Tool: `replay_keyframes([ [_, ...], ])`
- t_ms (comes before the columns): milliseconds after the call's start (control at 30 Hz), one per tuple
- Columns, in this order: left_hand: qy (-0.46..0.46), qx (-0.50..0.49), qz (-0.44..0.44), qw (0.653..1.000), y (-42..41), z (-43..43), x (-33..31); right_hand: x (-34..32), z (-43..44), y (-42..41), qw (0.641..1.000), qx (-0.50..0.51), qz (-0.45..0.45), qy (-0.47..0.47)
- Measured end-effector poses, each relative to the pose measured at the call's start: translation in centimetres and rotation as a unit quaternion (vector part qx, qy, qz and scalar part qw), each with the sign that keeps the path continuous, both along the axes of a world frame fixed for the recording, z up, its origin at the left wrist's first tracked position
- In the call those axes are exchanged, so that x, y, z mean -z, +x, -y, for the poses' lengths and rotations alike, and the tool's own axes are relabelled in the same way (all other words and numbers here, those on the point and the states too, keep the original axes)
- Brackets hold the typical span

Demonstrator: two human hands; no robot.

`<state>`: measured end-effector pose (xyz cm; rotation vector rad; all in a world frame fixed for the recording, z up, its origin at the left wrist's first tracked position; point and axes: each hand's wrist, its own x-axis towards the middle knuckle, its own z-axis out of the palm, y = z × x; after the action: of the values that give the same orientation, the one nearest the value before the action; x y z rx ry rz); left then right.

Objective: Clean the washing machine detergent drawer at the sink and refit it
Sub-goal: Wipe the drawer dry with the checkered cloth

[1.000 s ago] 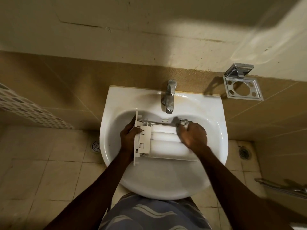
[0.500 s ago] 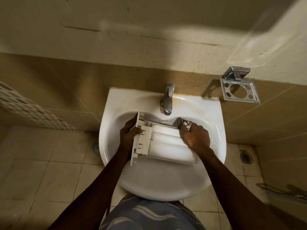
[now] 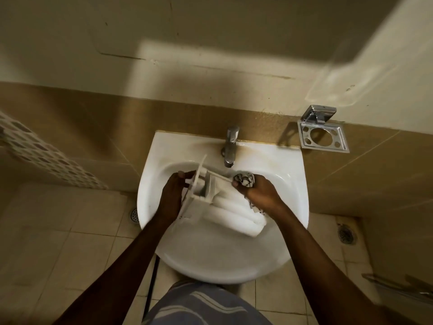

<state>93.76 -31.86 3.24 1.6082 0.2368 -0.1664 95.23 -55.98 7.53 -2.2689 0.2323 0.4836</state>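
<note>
Below the steel tap (image 3: 230, 146), left hand (image 3: 173, 195) grips the ribbed white plastic drawer (image 3: 234, 215) by its flat front; right hand (image 3: 261, 194) clenches a balled, patterned cloth (image 3: 244, 180) against it.

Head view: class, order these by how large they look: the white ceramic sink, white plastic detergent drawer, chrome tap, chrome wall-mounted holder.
1. white ceramic sink
2. white plastic detergent drawer, held nearer the camera, which may enlarge it
3. chrome wall-mounted holder
4. chrome tap, only a little smaller than the holder
</note>
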Motion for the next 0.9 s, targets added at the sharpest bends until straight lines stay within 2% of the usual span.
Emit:
replay_keyframes([
  [67, 0.064, -0.034, -0.033, 0.997, 0.1, 0.6, -0.2, 0.8, -0.3, -1.4, 0.991, -0.018, 0.101, -0.088],
  [133, 0.160, -0.026, -0.045, 0.986, 0.3, 0.9, -0.2, 1.8, -0.9, -3.4, 0.965, -0.022, 0.221, -0.136],
  [267, 0.229, 0.021, -0.160, 0.960, 0.3, 1.6, -0.8, 3.9, -1.2, -7.4, 0.940, 0.013, 0.309, -0.146],
  [333, 0.168, 0.039, -0.233, 0.957, 0.3, 2.2, -1.2, 4.8, -1.1, -9.0, 0.929, 0.009, 0.326, -0.175],
  [400, 0.038, 0.042, -0.303, 0.951, 0.1, 2.8, -1.2, 5.6, -1.1, -10.3, 0.928, 0.002, 0.324, -0.184],
  [500, -0.070, 0.018, -0.324, 0.943, -0.4, 3.3, -1.3, 6.6, -1.2, -11.3, 0.937, -0.019, 0.304, -0.173],
  [567, -0.082, -0.003, -0.301, 0.950, -0.8, 3.5, -1.3, 6.2, -1.1, -11.2, 0.956, -0.009, 0.283, -0.073],
  [633, -0.080, -0.024, -0.263, 0.961, -1.0, 3.3, -0.8, 4.3, -1.2, -10.6, 0.965, 0.084, 0.213, 0.125],
  [700, -0.080, -0.038, -0.221, 0.971, -1.2, 3.1, 0.0, 1.8, -1.8, -9.3, 0.932, 0.220, 0.104, 0.267],
  [800, -0.069, -0.041, -0.184, 0.980, -1.5, 2.8, 0.9, -0.7, -2.5, -7.0, 0.886, 0.294, 0.001, 0.359],
  [867, -0.064, -0.040, -0.175, 0.982, -1.3, 2.7, 1.3, -0.8, -3.7, -5.3, 0.876, 0.292, -0.030, 0.384],
  [900, -0.061, -0.042, -0.172, 0.982, -1.2, 2.7, 1.5, -0.8, -4.6, -4.6, 0.882, 0.287, -0.031, 0.373],
])
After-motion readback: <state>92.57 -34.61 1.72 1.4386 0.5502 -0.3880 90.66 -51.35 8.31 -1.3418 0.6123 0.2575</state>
